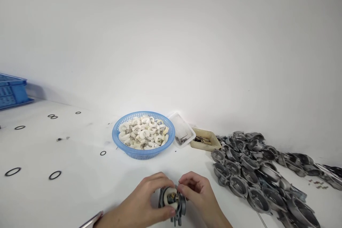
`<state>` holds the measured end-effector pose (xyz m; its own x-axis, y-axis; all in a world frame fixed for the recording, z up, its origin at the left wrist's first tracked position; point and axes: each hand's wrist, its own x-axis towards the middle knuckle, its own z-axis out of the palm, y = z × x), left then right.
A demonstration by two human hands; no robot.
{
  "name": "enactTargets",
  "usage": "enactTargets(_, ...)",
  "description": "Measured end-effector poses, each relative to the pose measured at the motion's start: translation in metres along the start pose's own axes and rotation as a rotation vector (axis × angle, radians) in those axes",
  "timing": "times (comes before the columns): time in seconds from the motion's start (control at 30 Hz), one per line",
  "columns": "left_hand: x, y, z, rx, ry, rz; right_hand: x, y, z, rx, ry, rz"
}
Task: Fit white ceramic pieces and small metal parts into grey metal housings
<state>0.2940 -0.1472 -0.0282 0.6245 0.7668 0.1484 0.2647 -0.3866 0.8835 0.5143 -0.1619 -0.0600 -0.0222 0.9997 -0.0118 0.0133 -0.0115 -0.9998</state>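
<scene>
My left hand (141, 201) is wrapped around a grey metal carburetor body (183, 206) low in the middle of the head view, thumb in front and fingers behind. A white ring-shaped float (166, 196) sits in its open face, around small brass parts (173, 196). On the other side, my right hand (199, 190) has thumb and index finger pinched together at the carburetor's upper right edge. Whatever small thing is between those fingertips is too small to make out.
Behind my hands stands a blue basket (143, 155) of white floats. Next to it are a clear tray (184, 128) with thin metal pins and a yellowish tray (207, 145). Grey metal bowls (249, 176) are heaped at right. Black rubber rings (55, 175) and a blue crate (13, 92) are left.
</scene>
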Motion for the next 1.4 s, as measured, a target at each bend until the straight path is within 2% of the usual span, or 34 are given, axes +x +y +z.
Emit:
enactTargets(0.37,-0.001,0.006,-0.002,0.001,-0.028,-0.014,0.000,0.001,-0.004,0.012,-0.036,0.025)
enactTargets(0.57,-0.001,-0.002,0.001,0.000,-0.030,0.013,0.000,-0.001,-0.005,-0.020,-0.073,0.001)
enactTargets(0.7,0.000,-0.007,0.004,-0.024,-0.017,0.005,-0.001,-0.002,-0.010,-0.076,-0.161,0.004)
enactTargets(0.97,0.000,-0.001,0.005,-0.023,-0.014,0.009,-0.008,-0.017,-0.020,-0.104,-0.358,0.034)
enactTargets(1.4,-0.001,-0.001,0.008,-0.018,0.008,0.005,-0.007,-0.014,-0.022,-0.160,-0.349,-0.073)
